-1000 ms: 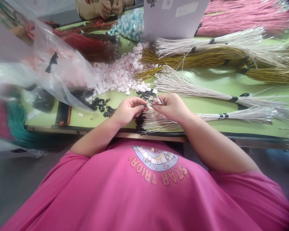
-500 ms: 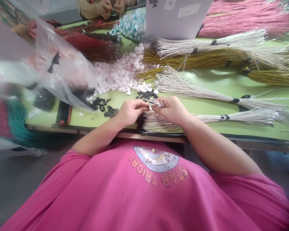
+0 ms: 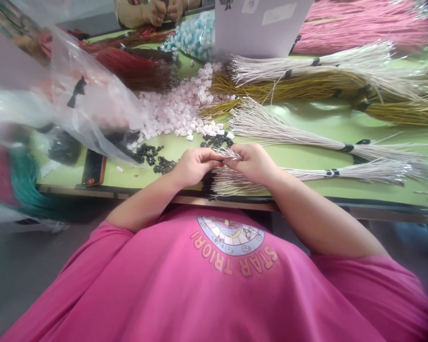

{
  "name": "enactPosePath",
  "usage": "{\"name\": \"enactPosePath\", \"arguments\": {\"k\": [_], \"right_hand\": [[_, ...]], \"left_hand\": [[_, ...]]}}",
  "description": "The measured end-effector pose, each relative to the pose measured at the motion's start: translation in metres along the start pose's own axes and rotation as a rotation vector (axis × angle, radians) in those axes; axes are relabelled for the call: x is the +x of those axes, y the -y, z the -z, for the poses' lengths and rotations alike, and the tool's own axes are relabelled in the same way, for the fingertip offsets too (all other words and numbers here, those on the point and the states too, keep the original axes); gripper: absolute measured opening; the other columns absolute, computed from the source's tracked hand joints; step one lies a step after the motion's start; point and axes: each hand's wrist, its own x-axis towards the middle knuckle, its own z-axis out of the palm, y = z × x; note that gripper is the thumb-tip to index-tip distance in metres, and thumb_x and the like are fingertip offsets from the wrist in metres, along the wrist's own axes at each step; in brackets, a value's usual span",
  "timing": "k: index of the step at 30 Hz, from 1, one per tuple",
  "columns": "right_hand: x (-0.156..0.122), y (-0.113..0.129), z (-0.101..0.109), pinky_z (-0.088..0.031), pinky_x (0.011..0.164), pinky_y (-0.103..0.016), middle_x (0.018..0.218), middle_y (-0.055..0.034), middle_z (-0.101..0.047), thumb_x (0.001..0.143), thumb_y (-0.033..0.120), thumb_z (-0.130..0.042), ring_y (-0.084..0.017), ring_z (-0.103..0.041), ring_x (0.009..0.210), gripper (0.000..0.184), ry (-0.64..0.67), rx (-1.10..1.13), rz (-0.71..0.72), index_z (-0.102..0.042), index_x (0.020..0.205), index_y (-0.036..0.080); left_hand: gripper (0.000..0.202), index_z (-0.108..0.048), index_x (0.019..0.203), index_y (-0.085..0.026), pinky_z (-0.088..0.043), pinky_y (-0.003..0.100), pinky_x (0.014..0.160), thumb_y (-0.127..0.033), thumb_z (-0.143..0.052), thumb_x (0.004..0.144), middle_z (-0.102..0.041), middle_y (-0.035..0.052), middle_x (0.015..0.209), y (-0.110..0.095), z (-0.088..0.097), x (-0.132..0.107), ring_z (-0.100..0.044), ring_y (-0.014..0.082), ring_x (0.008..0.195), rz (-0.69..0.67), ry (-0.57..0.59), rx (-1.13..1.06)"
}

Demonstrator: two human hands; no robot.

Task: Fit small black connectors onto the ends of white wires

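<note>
My right hand (image 3: 253,162) is closed around the ends of several thin white wires (image 3: 231,154), whose metal-tipped ends stick out past the fingers. Against those ends, my left hand (image 3: 196,165) pinches with thumb and forefinger; what lies between them is too small and covered to make out. The two hands' fingertips touch. Just beyond them lie small black plastic pieces (image 3: 217,141) and a heap of white connector housings (image 3: 185,107). Beneath my right hand, a tied bundle of white wires (image 3: 306,175) has black pieces at its left ends (image 3: 208,183).
More white wire bundles (image 3: 299,133), yellow wires (image 3: 292,89) and pink wires (image 3: 364,26) cover the right side. A clear plastic bag (image 3: 92,95) hangs over the left. A dark flat object (image 3: 94,167) lies near the table edge (image 3: 128,191). Another person's hands (image 3: 164,10) are across the table.
My left fingertips have moved slightly right, up against the wire ends in my right hand. A small dark bit seen at them earlier is now hidden. My right hand has barely moved.
</note>
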Motion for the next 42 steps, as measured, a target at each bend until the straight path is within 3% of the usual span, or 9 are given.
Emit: {"name": "enactPosePath", "arguments": {"k": [8,11,15,20,26,28,32,36,42], "right_hand": [[0.002,-0.007,0.0,-0.031,0.061,-0.025,0.065,-0.0004,-0.054,0.074,0.031,-0.057,-0.011,-0.045,0.063,0.019,-0.061,0.055,0.074,-0.06,0.065,0.014],[0.002,-0.008,0.003,-0.034,0.064,-0.026,0.073,-0.0023,-0.058,0.071,0.031,-0.061,-0.013,-0.048,0.068,0.017,-0.113,0.133,0.114,-0.062,0.068,0.014],[0.001,-0.007,0.006,-0.033,0.059,-0.026,0.063,0.0006,-0.056,0.066,0.032,-0.065,-0.011,-0.046,0.06,0.019,-0.089,0.158,0.004,-0.065,0.072,0.014],[-0.001,-0.002,0.007,-0.036,0.058,-0.026,0.062,0.0007,-0.058,0.067,0.027,-0.063,-0.011,-0.049,0.059,0.013,0.024,0.235,0.008,-0.064,0.07,0.014],[-0.001,-0.003,0.006,-0.034,0.055,-0.025,0.058,0.0022,-0.054,0.07,0.028,-0.059,-0.01,-0.046,0.055,0.014,0.059,0.314,-0.023,-0.062,0.07,0.014],[-0.001,-0.003,0.006,-0.033,0.055,-0.025,0.057,0.0026,-0.052,0.07,0.028,-0.059,-0.01,-0.045,0.055,0.014,0.048,0.295,-0.033,-0.061,0.068,0.014],[-0.001,-0.002,0.005,-0.034,0.053,-0.025,0.055,0.0023,-0.053,0.07,0.027,-0.058,-0.01,-0.047,0.053,0.013,0.089,0.33,-0.065,-0.061,0.067,0.015],[-0.002,0.0,0.005,-0.036,0.052,-0.025,0.058,0.0,-0.058,0.075,0.027,-0.055,-0.011,-0.05,0.053,0.013,0.12,0.382,-0.071,-0.059,0.068,0.016],[0.0,0.001,0.002,-0.031,0.052,-0.024,0.053,0.0026,-0.052,0.076,0.027,-0.053,-0.009,-0.043,0.051,0.016,0.022,0.257,-0.053,-0.051,0.063,0.017]], "left_hand": [[0.015,-0.069,0.092,-0.02,-0.045,0.03,0.085,-0.023,-0.06,0.081,-0.066,0.0049,0.1,-0.01,0.012,-0.012,-0.061,0.0175,0.092,-0.194,-0.053,0.434],[0.024,-0.067,0.1,-0.021,-0.044,0.031,0.083,-0.021,-0.064,0.077,-0.061,0.0056,0.108,-0.003,0.046,-0.016,-0.057,0.0183,0.093,-0.17,-0.174,0.608],[0.012,-0.068,0.082,-0.018,-0.038,0.029,0.071,-0.016,-0.067,0.07,-0.059,0.0007,0.072,0.033,0.108,-0.014,-0.054,0.0158,0.076,0.033,-0.434,0.786],[0.024,-0.063,0.066,-0.01,-0.031,0.023,0.071,-0.028,-0.057,0.08,-0.046,-0.0036,0.051,0.066,0.139,-0.009,-0.053,0.0087,0.077,-0.008,-0.363,0.623],[0.015,-0.067,0.088,-0.017,-0.038,0.025,0.072,-0.024,-0.063,0.076,-0.061,-0.0009,0.073,0.033,0.112,-0.012,-0.053,0.0127,0.076,0.08,-0.332,0.589],[0.016,-0.067,0.089,-0.018,-0.041,0.027,0.071,-0.028,-0.061,0.078,-0.064,0.0018,0.084,0.013,0.093,-0.015,-0.055,0.0144,0.077,0.087,-0.222,0.53],[0.011,-0.061,0.083,-0.017,-0.043,0.024,0.06,-0.026,-0.062,0.078,-0.062,0.0005,0.074,-0.017,0.05,-0.015,-0.055,0.0109,0.063,0.133,-0.006,0.19],[0.01,-0.059,0.084,-0.016,-0.043,0.023,0.054,-0.021,-0.063,0.076,-0.057,-0.0018,0.063,-0.018,0.021,-0.006,-0.051,0.0081,0.053,0.147,0.054,-0.084],[0.015,-0.063,0.09,-0.016,-0.042,0.022,0.052,-0.022,-0.065,0.077,-0.063,0.0006,0.071,-0.004,0.01,0.0,-0.05,0.0067,0.052,0.132,-0.02,-0.17]]}}
